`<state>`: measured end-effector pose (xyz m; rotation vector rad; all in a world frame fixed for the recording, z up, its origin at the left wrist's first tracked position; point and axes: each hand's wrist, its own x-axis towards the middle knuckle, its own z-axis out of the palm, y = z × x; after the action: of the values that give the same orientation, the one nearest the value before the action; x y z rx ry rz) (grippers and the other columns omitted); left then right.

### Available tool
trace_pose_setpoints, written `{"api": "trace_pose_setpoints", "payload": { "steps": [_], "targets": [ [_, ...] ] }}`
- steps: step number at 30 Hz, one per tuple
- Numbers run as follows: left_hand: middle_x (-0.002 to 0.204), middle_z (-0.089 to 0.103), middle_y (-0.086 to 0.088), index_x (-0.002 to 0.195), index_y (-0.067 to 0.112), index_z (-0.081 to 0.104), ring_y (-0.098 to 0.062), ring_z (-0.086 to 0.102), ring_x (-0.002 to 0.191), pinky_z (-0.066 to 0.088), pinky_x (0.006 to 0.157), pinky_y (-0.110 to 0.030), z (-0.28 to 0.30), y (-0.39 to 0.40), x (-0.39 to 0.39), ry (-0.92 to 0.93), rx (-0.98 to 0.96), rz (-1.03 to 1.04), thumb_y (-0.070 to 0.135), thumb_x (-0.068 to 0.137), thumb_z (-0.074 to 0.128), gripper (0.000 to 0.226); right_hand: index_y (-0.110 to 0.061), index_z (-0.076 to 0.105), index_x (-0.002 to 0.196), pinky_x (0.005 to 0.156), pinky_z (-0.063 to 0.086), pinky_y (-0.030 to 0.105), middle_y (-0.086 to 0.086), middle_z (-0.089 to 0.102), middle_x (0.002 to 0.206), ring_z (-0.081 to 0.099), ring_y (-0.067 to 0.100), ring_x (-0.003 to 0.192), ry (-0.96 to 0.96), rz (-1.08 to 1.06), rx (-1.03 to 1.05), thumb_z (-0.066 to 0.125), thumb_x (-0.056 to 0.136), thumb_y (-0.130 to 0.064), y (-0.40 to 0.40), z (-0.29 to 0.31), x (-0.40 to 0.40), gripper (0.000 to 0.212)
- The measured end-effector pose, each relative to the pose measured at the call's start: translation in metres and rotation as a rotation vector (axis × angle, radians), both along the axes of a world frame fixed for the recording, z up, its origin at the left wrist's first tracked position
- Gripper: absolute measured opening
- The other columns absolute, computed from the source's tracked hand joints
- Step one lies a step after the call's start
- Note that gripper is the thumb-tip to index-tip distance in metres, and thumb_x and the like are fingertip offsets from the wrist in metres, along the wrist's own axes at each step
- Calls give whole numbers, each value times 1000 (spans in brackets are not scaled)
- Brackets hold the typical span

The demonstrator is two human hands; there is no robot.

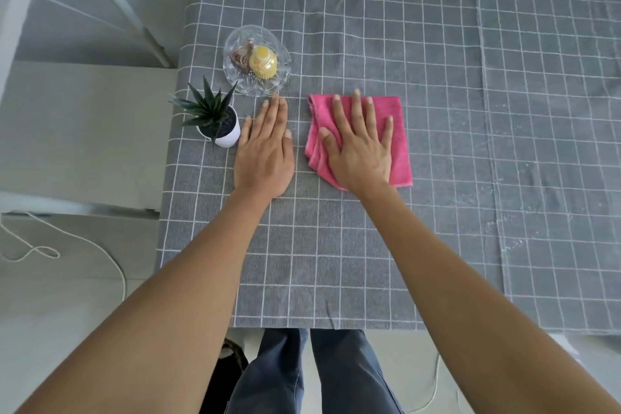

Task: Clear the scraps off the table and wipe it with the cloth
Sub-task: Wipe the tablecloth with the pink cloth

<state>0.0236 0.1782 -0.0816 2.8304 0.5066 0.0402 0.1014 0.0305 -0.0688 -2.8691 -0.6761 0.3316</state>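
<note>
A folded pink cloth (398, 131) lies on the grey checked tablecloth (437, 77). My right hand (361, 148) presses flat on the cloth with its fingers spread. My left hand (265, 151) lies flat on the bare tablecloth just left of the cloth, fingers together, holding nothing. A clear glass dish (235, 44) stands beyond my left fingertips; it holds a yellow cupcake-shaped item (263, 63) and some brownish scraps (239, 57).
A small spiky green plant in a white pot (223, 133) stands by the table's left edge, touching close to my left thumb. White cords (40, 250) trail on the floor at left and lower right. My legs show below the table's near edge.
</note>
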Motion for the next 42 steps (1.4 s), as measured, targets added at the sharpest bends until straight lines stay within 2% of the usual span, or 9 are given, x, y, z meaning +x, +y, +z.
{"api": "trace_pose_setpoints", "payload": {
  "steps": [9, 13, 18, 22, 28, 33, 36, 40, 42],
  "targets": [
    [161, 2, 1, 153, 15, 4, -12, 1, 148, 3, 121, -37, -2, -1, 0, 7, 21, 22, 27, 102, 15, 54, -32, -2, 153, 116, -12, 54, 0, -10, 161, -13, 22, 147, 8, -235, 4, 9, 101, -49, -30, -1, 22, 56],
    [161, 1, 1, 153, 16, 3, -11, 0, 148, 2, 121, -37, -1, -2, 1, 2, 11, 18, 28, 102, 15, 54, -35, -4, 152, 115, -14, 52, -3, -13, 160, -15, 20, 147, 2, -62, 6, 8, 100, -48, 3, 0, 8, 55],
    [161, 4, 1, 153, 15, 6, -11, 2, 148, 3, 121, -37, 0, -1, 0, -7, 4, 5, 28, 102, 14, 53, -35, 7, 153, 117, -12, 49, -6, -4, 161, -7, 16, 148, -6, 71, 56, 10, 102, -44, 8, 1, 19, 51],
    [161, 1, 2, 153, 16, 4, -11, -1, 148, 1, 121, -37, 0, -1, 0, 8, 3, 7, 28, 101, 11, 55, -35, -2, 152, 117, -10, 51, -4, -10, 161, -11, 19, 147, -5, -160, -19, 5, 101, -47, -29, -1, 65, 53],
    [161, -1, 2, 153, 16, 3, -10, -2, 148, -1, 120, -35, -1, -2, 0, 13, 16, 24, 30, 100, 8, 56, -31, 5, 153, 116, -12, 52, 0, -7, 162, -11, 20, 148, 15, -372, 46, 11, 101, -44, -32, 0, 76, 54],
    [161, -2, 2, 153, 17, 1, -11, -3, 148, -1, 121, -36, 0, -3, 1, 23, 28, 31, 29, 101, 11, 54, -34, -5, 152, 115, -13, 54, -1, -14, 160, -15, 22, 147, 7, -84, -9, 4, 100, -49, 21, -1, 48, 55],
    [161, -1, 1, 153, 16, 2, -12, -2, 148, -1, 121, -36, 2, -4, 0, 23, 26, 24, 27, 102, 14, 53, -34, 2, 153, 116, -12, 51, -3, -8, 161, -11, 18, 148, 13, 81, 47, 8, 101, -45, 48, 0, 29, 53],
    [161, 1, 2, 153, 16, 4, -11, 0, 148, 0, 121, -36, 1, -2, 0, 11, 25, 17, 30, 99, 9, 56, -35, 4, 153, 117, -10, 49, -5, -5, 161, -8, 16, 148, -5, 140, 39, 6, 101, -46, 31, 1, 47, 53],
    [161, 1, 2, 153, 17, 4, -10, -1, 148, 0, 121, -35, 1, -2, 0, 15, 19, 22, 31, 98, 6, 57, -37, -2, 152, 117, -10, 50, -6, -9, 161, -10, 17, 147, -15, 63, -1, 2, 100, -50, 9, -1, 70, 54]
  ]
}}
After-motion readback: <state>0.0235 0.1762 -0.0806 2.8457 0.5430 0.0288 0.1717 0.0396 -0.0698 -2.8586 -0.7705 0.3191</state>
